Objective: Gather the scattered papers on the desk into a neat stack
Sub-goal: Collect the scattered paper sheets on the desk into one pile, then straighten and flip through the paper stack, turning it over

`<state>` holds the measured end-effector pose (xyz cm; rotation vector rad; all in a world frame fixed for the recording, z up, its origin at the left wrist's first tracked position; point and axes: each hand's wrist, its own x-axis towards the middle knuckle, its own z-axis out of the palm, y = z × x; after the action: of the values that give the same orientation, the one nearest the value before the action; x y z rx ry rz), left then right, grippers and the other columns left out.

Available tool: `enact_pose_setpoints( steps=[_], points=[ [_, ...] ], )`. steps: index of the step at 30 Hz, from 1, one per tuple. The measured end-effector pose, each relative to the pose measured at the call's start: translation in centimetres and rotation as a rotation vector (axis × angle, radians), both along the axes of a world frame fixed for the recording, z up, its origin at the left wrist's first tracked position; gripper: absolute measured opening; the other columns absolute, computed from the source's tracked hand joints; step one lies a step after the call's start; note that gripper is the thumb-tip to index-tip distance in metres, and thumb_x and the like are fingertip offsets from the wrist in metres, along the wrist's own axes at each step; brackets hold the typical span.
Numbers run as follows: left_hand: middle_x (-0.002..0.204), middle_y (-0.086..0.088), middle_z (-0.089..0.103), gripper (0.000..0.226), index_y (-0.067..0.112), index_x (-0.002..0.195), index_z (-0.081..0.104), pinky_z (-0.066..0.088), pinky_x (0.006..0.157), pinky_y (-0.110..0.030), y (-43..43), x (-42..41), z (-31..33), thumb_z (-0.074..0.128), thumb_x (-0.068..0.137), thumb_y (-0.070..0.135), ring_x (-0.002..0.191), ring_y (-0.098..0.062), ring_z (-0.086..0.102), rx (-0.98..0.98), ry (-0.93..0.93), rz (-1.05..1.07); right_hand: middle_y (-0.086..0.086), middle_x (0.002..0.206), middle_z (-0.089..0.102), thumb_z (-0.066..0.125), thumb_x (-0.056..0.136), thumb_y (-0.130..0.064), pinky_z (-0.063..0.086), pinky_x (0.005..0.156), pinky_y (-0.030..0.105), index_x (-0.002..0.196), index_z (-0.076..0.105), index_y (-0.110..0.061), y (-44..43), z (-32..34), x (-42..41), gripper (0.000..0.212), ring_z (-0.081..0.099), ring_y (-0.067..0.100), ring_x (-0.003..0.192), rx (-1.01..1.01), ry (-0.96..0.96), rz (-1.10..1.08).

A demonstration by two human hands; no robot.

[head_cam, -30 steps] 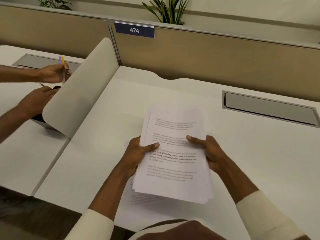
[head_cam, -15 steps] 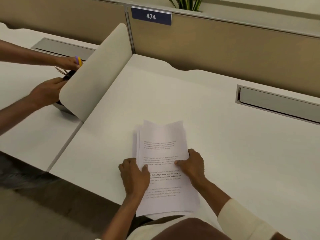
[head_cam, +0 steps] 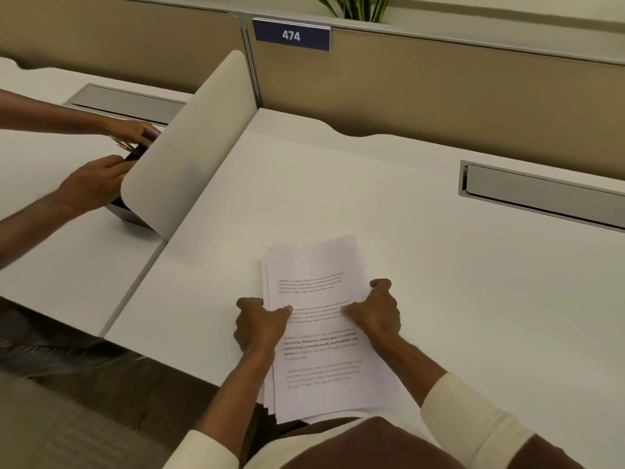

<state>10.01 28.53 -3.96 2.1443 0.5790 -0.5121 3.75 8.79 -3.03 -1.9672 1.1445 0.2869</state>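
Observation:
A stack of printed white papers lies on the white desk near its front edge, its near end hanging over the edge. The sheets are slightly fanned at the left and near edges. My left hand grips the stack's left edge with the thumb on top. My right hand grips the right edge the same way, thumb on the text. Both hands hold the stack about halfway along its length.
A curved white divider separates this desk from the left one, where another person's hands handle a dark object. A grey cable tray is set into the desk at right. A tan partition with a sign 474 stands behind.
The stack, held up in the air a second ago, has come down flat onto the desk near the front edge. Both hands slid to grip its sides. The neighbour's hand with the pen dropped lower.

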Motion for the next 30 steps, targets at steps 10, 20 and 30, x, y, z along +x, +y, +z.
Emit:
enact_pose_setpoints(
  steps=[10, 20, 30],
  points=[
    [0.118, -0.009, 0.085, 0.032, 0.015, 0.118, 0.082, 0.069, 0.082, -0.037, -1.0, 0.2, -0.5, 0.087, 0.089, 0.004, 0.1, -0.027, 0.085, -0.615, 0.196, -0.163, 0.014, 0.098, 0.083, 0.097, 0.066, -0.007, 0.069, 0.077, 0.046, 0.096, 0.073, 0.0, -4.7, -0.6, -2.8, 0.039, 0.08, 0.033, 0.082, 0.295, -0.148, -0.263],
    [0.126, -0.012, 0.083, 0.03, 0.017, 0.127, 0.08, 0.069, 0.089, -0.05, -6.8, -1.1, 1.6, 0.076, 0.1, 0.005, 0.112, -0.035, 0.082, -0.779, 0.149, -0.443, 0.003, 0.111, 0.084, 0.106, 0.061, -0.017, 0.066, 0.08, 0.041, 0.124, 0.068, -0.018, -11.4, 0.8, -7.7, 0.074, 0.081, 0.026, 0.1, 0.426, -0.391, -0.401],
    [0.121, 0.001, 0.085, 0.029, 0.029, 0.122, 0.082, 0.07, 0.087, -0.039, -14.7, 0.9, 8.4, 0.074, 0.102, 0.009, 0.109, -0.022, 0.082, -0.816, -0.164, -0.723, 0.007, 0.117, 0.086, 0.092, 0.076, 0.004, 0.067, 0.086, 0.033, 0.11, 0.085, -0.017, -17.7, 8.0, -11.4, 0.041, 0.083, 0.03, 0.107, 0.336, -0.851, -0.343]
  ],
)
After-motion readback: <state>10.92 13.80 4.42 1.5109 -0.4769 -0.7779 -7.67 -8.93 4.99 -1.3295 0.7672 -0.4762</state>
